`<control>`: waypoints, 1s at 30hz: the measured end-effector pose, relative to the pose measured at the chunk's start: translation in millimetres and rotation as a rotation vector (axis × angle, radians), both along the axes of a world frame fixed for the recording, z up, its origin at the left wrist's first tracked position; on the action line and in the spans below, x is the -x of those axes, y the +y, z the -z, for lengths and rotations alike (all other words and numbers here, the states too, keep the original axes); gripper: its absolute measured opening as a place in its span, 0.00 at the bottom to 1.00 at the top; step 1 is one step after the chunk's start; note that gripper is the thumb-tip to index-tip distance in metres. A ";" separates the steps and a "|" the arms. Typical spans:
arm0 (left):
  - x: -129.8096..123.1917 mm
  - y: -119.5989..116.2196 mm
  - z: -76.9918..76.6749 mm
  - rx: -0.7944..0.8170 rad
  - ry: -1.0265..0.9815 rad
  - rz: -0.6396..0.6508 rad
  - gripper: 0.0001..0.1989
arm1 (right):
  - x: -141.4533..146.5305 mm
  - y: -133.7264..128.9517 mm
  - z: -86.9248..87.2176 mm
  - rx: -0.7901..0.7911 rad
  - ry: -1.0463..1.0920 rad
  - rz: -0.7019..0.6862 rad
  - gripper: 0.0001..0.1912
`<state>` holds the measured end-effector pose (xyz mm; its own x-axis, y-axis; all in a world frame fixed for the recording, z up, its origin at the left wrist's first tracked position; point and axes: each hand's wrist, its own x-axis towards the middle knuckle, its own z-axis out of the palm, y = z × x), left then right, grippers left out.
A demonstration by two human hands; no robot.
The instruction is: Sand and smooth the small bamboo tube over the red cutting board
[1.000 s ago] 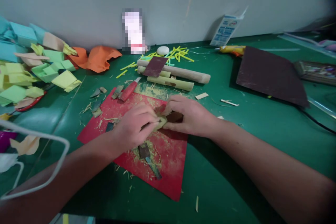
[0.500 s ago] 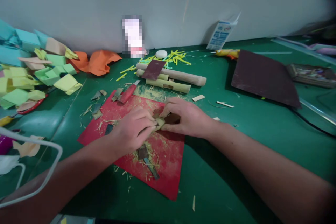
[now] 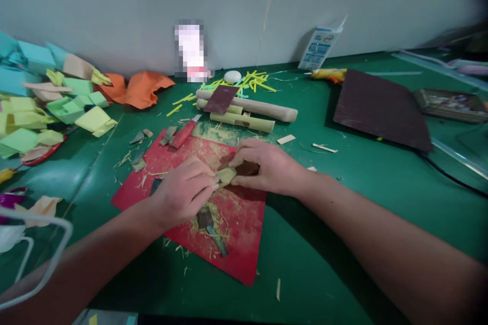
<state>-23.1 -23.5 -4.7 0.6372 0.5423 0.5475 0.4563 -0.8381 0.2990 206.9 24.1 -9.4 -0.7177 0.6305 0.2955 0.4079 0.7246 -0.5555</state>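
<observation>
Both hands meet over a red sheet (image 3: 244,244) strewn with shavings. My left hand (image 3: 188,185) pinches one end of a small pale green bamboo piece (image 3: 226,176). On its other end, the fingertips of my right hand (image 3: 263,165) are closed, and a dark brown sheet (image 3: 247,168) shows between thumb and fingers. A red-handled knife (image 3: 183,134) rests at the sheet's upper edge. Nearer me on the sheet are a dark square scrap (image 3: 205,217) and a narrow dark strip (image 3: 218,241).
Bamboo tubes (image 3: 263,109) lie behind the hands. Folded coloured papers (image 3: 34,106) and orange paper (image 3: 145,89) are at left. At right are a large dark sheet (image 3: 381,111) and a tray (image 3: 450,104). A white frame (image 3: 57,254) stands at lower left.
My left hand has shifted slightly left along the bamboo piece, so more of it shows between the hands. The whole view has moved a little.
</observation>
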 end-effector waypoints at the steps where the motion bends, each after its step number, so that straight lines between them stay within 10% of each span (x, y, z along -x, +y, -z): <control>1: -2.5 1.8 0.5 -0.009 -0.001 0.010 0.05 | 0.2 0.1 0.5 -0.002 0.006 -0.009 0.12; 30: -12.3 7.0 0.1 0.098 -0.012 0.027 0.06 | 2.4 -5.2 -1.4 0.006 -0.045 0.110 0.35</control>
